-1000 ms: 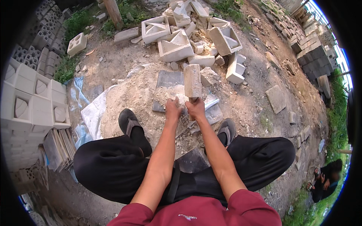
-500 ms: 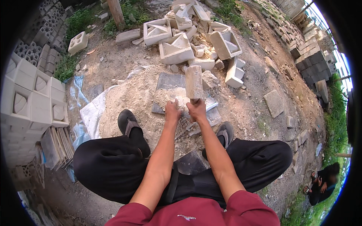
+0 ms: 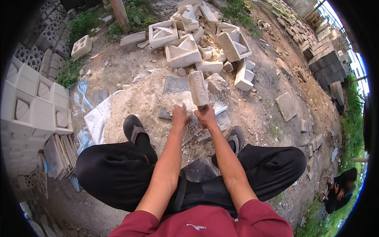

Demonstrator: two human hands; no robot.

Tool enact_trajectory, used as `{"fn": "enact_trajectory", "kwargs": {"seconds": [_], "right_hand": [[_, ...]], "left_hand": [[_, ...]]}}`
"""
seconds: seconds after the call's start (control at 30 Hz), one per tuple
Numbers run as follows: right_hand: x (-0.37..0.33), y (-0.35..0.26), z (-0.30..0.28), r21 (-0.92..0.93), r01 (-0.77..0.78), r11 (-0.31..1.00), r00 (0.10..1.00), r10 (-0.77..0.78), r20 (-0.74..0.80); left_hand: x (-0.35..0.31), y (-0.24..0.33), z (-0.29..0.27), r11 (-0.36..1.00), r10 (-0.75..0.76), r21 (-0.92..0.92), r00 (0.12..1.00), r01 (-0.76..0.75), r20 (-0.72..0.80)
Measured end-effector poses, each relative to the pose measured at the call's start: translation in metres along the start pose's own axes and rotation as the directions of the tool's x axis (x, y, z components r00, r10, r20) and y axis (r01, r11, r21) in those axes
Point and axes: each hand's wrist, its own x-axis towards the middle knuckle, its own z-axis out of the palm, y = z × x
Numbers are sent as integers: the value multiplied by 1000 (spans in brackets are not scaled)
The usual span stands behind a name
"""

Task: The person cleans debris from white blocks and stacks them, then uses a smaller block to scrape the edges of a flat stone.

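Between my feet lies a heap of pale crushed rubble (image 3: 134, 98) with dark flat slabs around it. My right hand (image 3: 205, 116) is closed round the short handle of a mallet. The dusty, block-shaped mallet head (image 3: 198, 87) points away from me, tilted slightly left. Close beside it my left hand (image 3: 180, 115) has its fingers curled against a whitish broken chunk (image 3: 190, 106), partly hidden by the hands and mallet. A dark slab (image 3: 175, 85) lies just beyond the chunk. Whether the mallet head touches the chunk, I cannot tell.
Broken pale blocks (image 3: 183, 51) are piled ahead. White patterned blocks (image 3: 33, 102) are stacked at left, above leaning thin boards (image 3: 59, 156). A white sack (image 3: 100, 118) lies beside the rubble. Grey blocks (image 3: 327, 63) stand far right; a person (image 3: 340, 191) sits at lower right.
The mallet head has tipped a little to the left and lower over the chunk. My left hand stays at nearly the same place, fingers still against the chunk.
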Motion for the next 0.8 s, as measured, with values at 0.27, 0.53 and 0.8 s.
{"fn": "enact_trajectory", "kwargs": {"seconds": [0.27, 0.53, 0.8], "right_hand": [[-16, -1, 19, 42, 158, 987, 985, -155, -70], [-5, 21, 18, 71, 127, 989, 980, -114, -164], [-24, -5, 26, 213, 140, 967, 984, -112, -135]], "left_hand": [[-3, 7, -3, 999, -35, -35, 999, 35, -5], [-1, -4, 6, 994, -93, -61, 992, 88, -80], [-6, 5, -2, 991, -91, -99, 995, 87, -33]]}}
